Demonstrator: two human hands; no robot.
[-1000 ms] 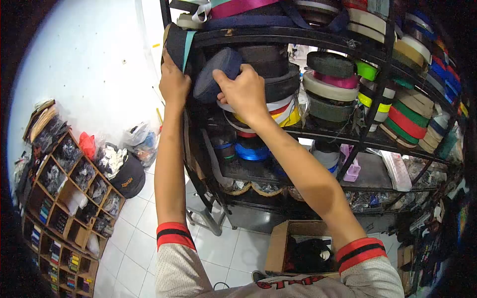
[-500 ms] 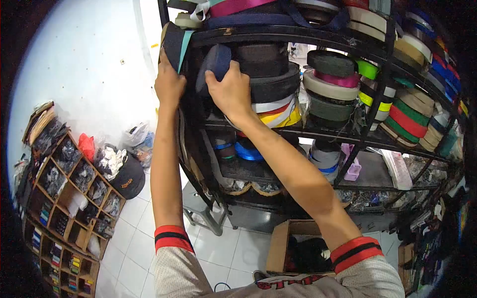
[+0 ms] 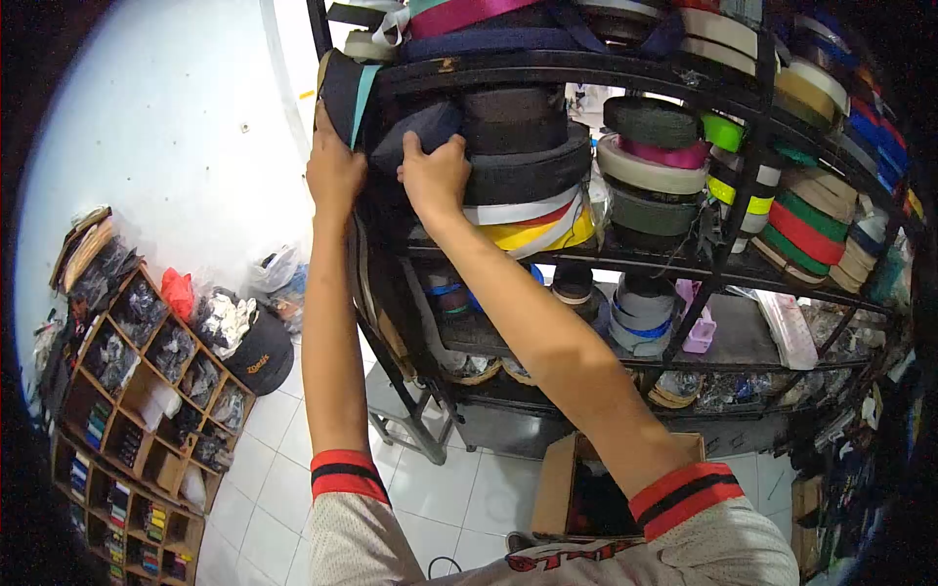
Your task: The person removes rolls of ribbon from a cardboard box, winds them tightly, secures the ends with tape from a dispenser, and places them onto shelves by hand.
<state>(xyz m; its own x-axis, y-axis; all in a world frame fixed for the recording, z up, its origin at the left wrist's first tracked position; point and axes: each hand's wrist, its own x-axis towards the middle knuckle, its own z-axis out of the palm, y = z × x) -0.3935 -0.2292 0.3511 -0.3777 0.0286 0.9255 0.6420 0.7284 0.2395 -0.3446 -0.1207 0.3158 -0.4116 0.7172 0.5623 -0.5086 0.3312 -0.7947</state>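
My left hand (image 3: 335, 176) is raised at the left post of the shelf, its fingers closed on a dark roll of webbing (image 3: 342, 93). A teal strip (image 3: 362, 103) runs along that roll's right side. On the shelf, my right hand (image 3: 436, 181) grips a navy roll of webbing (image 3: 422, 133) near its lower edge; the thumb shows, while some fingers are hidden. The navy roll sits tilted beside a stack of wide black rolls (image 3: 528, 166). White, red and yellow bands (image 3: 537, 232) lie below that stack.
The black metal shelf (image 3: 586, 66) holds several coloured rolls. At left stand a wooden pigeonhole rack (image 3: 147, 366) and a black cap (image 3: 262, 356). A grey stool (image 3: 420, 430) and a cardboard box (image 3: 557, 479) are on the tiled floor (image 3: 479, 498).
My right hand has moved the navy roll down and deeper onto the shelf, against the black stack, and the roll has tilted over. My left hand stays on the dark roll.
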